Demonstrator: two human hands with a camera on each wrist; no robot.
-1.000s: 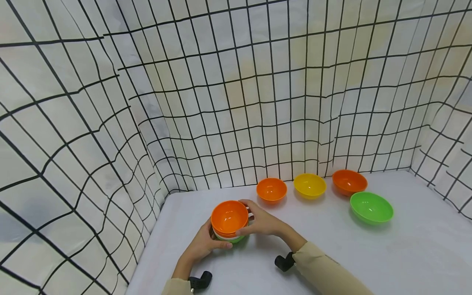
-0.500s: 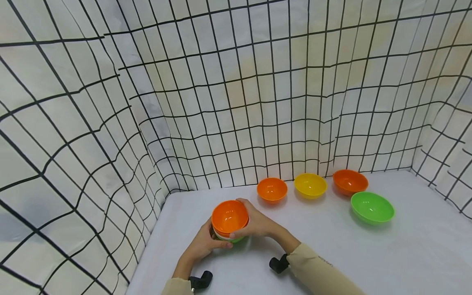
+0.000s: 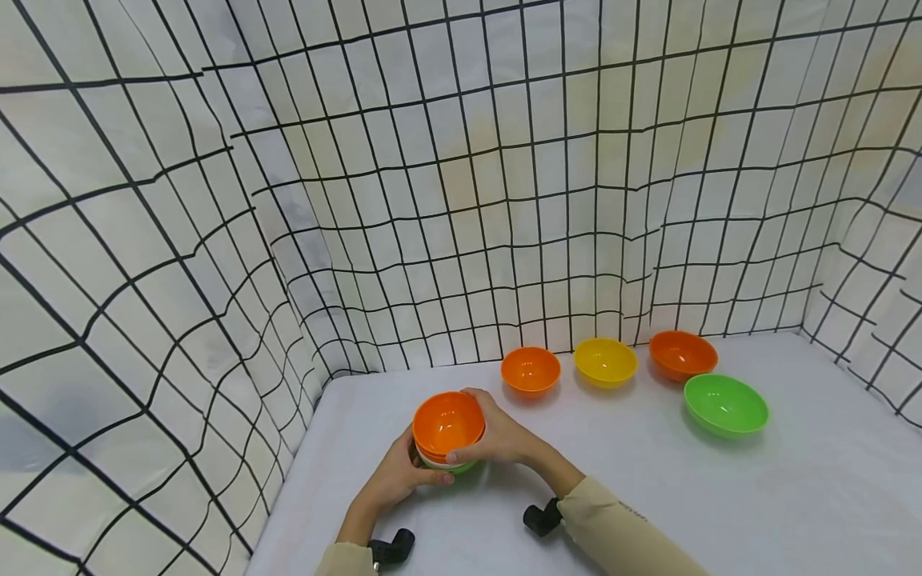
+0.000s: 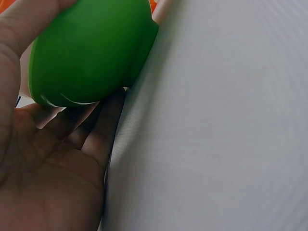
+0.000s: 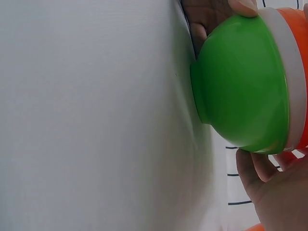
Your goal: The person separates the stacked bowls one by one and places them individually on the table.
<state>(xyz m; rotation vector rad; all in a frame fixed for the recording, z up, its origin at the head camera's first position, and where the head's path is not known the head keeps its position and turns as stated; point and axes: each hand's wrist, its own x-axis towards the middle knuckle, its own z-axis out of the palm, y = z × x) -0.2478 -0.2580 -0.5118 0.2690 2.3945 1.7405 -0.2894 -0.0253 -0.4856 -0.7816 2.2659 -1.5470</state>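
Observation:
A stack of nested bowls stands on the white table, an orange bowl [image 3: 448,422] uppermost. Below its rim come more orange, then a white bowl [image 5: 290,72] and, lowest, a green bowl [image 5: 245,89], whose foot meets the cloth in the right wrist view. From the left, my left hand [image 3: 396,476] grips the stack, thumb at the front and fingers around the side. My right hand [image 3: 504,432] holds it from the right, with the thumb across the front near the white rim. In the left wrist view the green bowl [image 4: 94,53] sits between thumb and fingers.
Behind and to the right stand a small orange bowl [image 3: 531,371], a yellow bowl [image 3: 606,363], a darker orange bowl [image 3: 683,356] and a wide green bowl [image 3: 726,406]. A white wall [image 3: 461,188] with a black grid encloses the table's back and sides.
My right hand has slid slightly left and closer around the stack, its thumb further across the front. My left hand and the stack stay in place.

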